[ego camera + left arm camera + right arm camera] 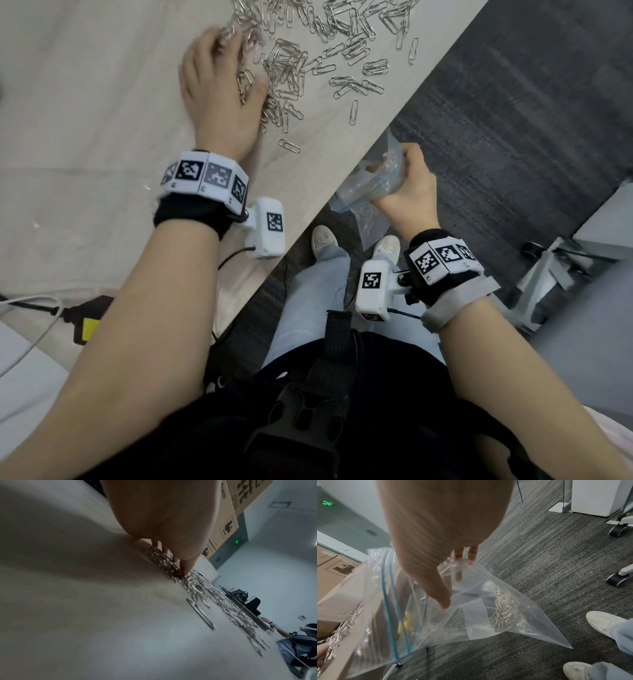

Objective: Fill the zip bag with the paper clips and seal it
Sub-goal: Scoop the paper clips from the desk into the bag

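Note:
Several silver paper clips (291,65) lie spread over the light wooden table (85,85). My left hand (222,78) rests on the pile's near-left side, fingertips (186,568) down among the clips (197,588), with some clips under the palm. Just below the table's edge my right hand (411,185) grips the rim of a clear zip bag (373,174) with its mouth open. In the right wrist view the thumb and fingers (436,581) pinch the bag (436,628) by its top. A clump of clips (505,612) sits in its bottom. The teal zip strip (388,608) is unsealed.
Dark carpet (513,120) lies beyond the table's diagonal edge, with my white shoes (323,238) below. Chair casters (615,530) stand at the right. A cable and a yellow-and-black item (87,325) sit at the table's near left. Cardboard boxes (223,527) are stacked behind.

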Motion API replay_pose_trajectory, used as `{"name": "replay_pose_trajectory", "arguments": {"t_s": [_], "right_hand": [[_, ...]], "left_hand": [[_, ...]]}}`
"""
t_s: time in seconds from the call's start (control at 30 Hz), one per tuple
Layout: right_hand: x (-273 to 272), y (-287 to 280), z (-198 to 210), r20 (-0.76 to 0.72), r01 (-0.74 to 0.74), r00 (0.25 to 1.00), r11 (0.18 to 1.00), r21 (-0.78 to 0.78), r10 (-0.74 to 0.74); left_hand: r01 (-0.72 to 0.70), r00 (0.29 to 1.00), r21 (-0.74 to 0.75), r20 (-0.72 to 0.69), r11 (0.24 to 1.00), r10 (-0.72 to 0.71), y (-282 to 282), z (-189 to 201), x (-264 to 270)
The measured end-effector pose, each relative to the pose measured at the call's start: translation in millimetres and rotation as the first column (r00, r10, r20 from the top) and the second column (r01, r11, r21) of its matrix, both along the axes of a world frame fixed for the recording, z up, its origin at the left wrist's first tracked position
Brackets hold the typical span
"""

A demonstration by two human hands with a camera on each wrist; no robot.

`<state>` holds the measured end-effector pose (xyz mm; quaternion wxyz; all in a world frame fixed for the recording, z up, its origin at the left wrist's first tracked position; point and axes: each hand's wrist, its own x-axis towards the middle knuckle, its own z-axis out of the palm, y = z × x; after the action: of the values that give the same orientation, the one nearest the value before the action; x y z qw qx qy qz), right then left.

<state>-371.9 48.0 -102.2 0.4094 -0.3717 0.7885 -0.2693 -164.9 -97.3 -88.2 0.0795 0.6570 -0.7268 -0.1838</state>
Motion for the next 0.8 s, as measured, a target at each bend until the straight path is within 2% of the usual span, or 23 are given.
{"name": "replay_pose_trajectory", "arguments": {"t_s": [0.23, 0.33, 0.57, 0.7, 0.8], "right_hand": [[-2.3, 12.2, -0.4, 0.031, 0.001, 1.000, 1.000, -0.025, 0.000], [-3.9, 15.2, 0.0, 0.042, -0.003, 0.999, 1.000, -0.025, 0.004], [-7.0, 19.4, -0.6, 0.042, -0.032, 0.999, 0.997, -0.064, 0.035], [-8.2, 20.4, -1.8, 0.028, -0.051, 0.998, 0.995, -0.080, 0.053], [-7.6, 21.1, -2.6, 0.021, -0.051, 0.998, 0.995, -0.090, 0.054]], "left_hand": [[0.025, 1.000, -0.007, -0.019, 1.000, -0.025, 44.7, 12.1, -14.0], [0.035, 0.999, 0.060, -0.038, 0.998, -0.033, 57.4, 17.8, -21.3], [0.184, 0.972, 0.214, -0.182, 0.959, -0.146, 63.4, 37.3, -13.0], [0.073, 0.990, 0.314, -0.137, 0.947, -0.031, 54.2, 46.4, -8.4], [0.032, 0.986, 0.336, -0.167, 0.941, 0.026, 53.0, 48.0, -12.7]]}}
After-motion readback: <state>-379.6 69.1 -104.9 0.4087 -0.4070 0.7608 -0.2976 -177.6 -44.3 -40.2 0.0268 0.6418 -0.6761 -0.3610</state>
